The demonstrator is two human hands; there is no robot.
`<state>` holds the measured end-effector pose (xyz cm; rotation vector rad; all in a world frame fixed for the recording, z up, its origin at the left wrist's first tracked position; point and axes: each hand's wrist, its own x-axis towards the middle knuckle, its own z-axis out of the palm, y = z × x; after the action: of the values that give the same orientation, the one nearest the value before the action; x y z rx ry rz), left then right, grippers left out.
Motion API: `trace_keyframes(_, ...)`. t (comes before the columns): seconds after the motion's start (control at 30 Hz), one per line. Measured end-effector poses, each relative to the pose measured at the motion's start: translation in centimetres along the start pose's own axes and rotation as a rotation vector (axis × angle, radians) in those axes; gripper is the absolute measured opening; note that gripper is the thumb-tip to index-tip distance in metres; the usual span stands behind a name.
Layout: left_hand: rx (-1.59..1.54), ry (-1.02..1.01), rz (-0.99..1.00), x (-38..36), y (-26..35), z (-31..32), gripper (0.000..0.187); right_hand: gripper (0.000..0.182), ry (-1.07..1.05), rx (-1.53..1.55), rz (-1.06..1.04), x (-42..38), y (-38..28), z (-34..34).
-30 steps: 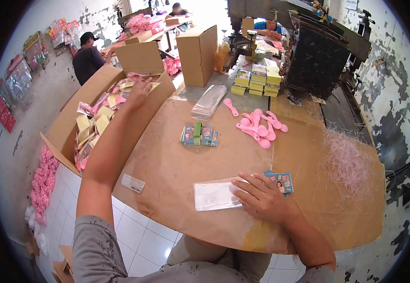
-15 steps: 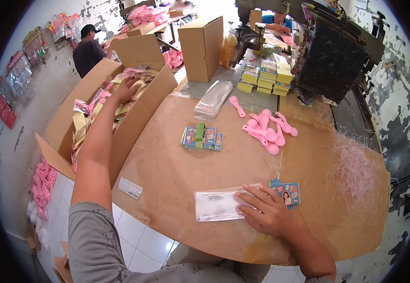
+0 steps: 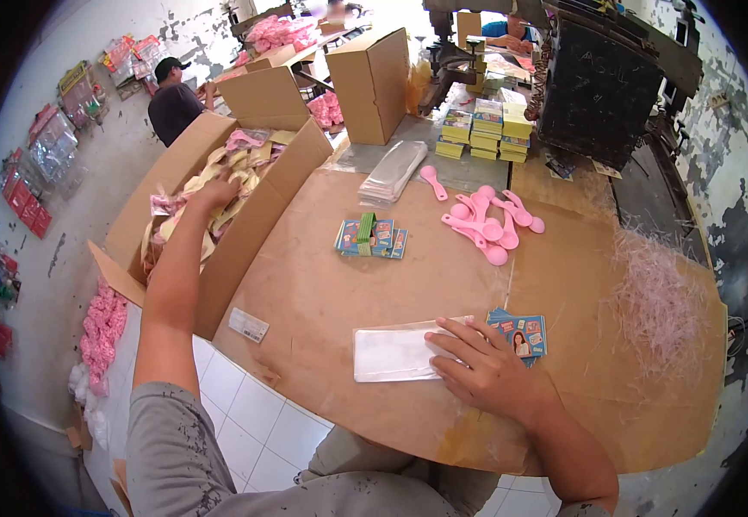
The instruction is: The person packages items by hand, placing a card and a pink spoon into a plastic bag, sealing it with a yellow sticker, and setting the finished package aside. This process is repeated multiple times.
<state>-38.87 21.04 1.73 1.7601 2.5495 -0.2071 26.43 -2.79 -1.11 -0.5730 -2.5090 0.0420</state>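
My left hand [image 3: 216,193] is inside the long cardboard box [image 3: 257,200], on top of the packed pink-and-cream packets [image 3: 257,155]. Its fingers look loosely spread over them, though the tips are partly hidden. My right hand [image 3: 483,366] lies flat with fingers stretched out, resting on the right end of a stack of clear plastic sleeves [image 3: 391,355]. Just beyond its fingers sits a small pile of blue printed cards [image 3: 529,334], partly covered by the hand. Farther up the table are a banded bundle of similar cards [image 3: 374,239] and several pink measuring spoons [image 3: 487,226].
More clear sleeves [image 3: 393,172] lie near an upright cardboard box [image 3: 367,90]. Yellow-edged card stacks [image 3: 486,133] stand beside a black machine [image 3: 598,95]. Shredded filler [image 3: 662,302] covers the right side. A white label [image 3: 249,325] lies at the left edge. Other people sit farther back.
My left hand has moved back toward me and lower within the box. My right hand stays on the sleeves. The view has shifted slightly.
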Motion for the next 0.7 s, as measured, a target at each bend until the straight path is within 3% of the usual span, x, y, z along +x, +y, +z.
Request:
trace_keyframes(0.17, 0.091, -0.038, 0.100, -6.2, 1.1, -1.8, 0.063, 0.016, 0.019, 0.010, -0.014, 0.1, -0.4, 0.0)
trace_keyframes(0.33, -0.097, 0.256, 0.111, 3.7, -6.7, 4.6, 0.064, 0.016, 0.032, 0.067, 0.003, 0.0, -0.3, 0.4)
trace_keyframes(0.37, -0.022, 0.224, 0.013, -7.7, 2.5, -2.8, 0.069, 0.016, 0.034, 0.082, 0.009, -0.1, -0.3, 0.5)
trace_keyframes(0.47, 0.215, 0.393, -0.103, -13.5, 9.1, -6.9, 0.071, 0.016, 0.074, 0.141, 0.058, 0.2, -0.2, -0.1)
trace_keyframes(0.53, 0.088, 0.671, 0.247, -13.5, 11.9, -6.6, 0.065, 0.017, 0.093, 0.210, 0.153, 0.6, 0.4, -1.6)
trace_keyframes(0.67, -0.491, 0.285, 0.755, -24.2, 24.6, -6.6, 0.059, 0.019, 0.029, 0.255, 0.519, 1.1, 1.9, -6.8)
trace_keyframes(0.7, -0.519, 0.169, 0.877, -26.3, 26.5, -4.8, 0.056, 0.020, -0.022, 0.189, 0.521, 0.6, 2.5, -7.5)
